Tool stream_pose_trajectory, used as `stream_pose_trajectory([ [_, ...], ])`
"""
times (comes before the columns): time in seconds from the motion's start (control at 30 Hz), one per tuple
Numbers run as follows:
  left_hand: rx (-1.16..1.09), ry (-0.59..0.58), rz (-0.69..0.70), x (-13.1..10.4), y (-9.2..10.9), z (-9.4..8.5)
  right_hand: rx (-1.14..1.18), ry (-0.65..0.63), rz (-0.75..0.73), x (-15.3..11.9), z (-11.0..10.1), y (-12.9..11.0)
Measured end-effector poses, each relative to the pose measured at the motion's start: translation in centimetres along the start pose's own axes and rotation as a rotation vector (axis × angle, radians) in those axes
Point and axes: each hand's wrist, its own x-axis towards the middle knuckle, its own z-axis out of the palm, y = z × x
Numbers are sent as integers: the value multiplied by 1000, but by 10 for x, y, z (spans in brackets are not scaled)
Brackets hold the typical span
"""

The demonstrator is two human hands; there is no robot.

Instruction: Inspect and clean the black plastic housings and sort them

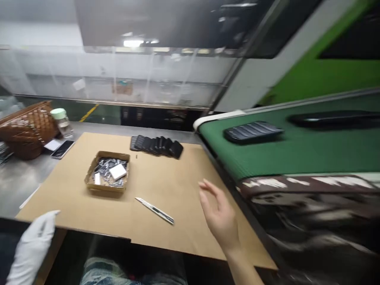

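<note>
My right hand [220, 213] is bare and hovers over the right side of the cardboard sheet [184, 186], its thumb and fingers apart with nothing between them. At the table's near left edge is my left hand [35, 237] in a white glove; its fingers are stretched out and no object shows in it. A slim pale utility knife [154, 211] lies on the cardboard between the hands. Farther back, a row of flat black ribbed pieces [156, 146] lies overlapping. A shallow cardboard box [108, 189] holds many small dark parts and white blocks.
On the right runs a green conveyor belt [237, 156] carrying a black ribbed piece [253, 132] and a long, blurred black item [335, 118]. Back left are a brown quilted bag [28, 126], a bottle with a mint-green lid [61, 120] and a phone [63, 149].
</note>
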Motion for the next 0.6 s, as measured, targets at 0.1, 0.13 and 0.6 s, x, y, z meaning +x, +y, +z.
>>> stream_pose_trajectory([
  [0.1,-221,-234,172,-8,32,66,-215,-36,-222,76,-29,-13],
  [0.13,-301,-300,218,-14,43,86,-298,-57,-194,102,-36,-13],
  [0.6,-656,-514,118,-57,40,176,-25,423,319,218,-33,-2],
])
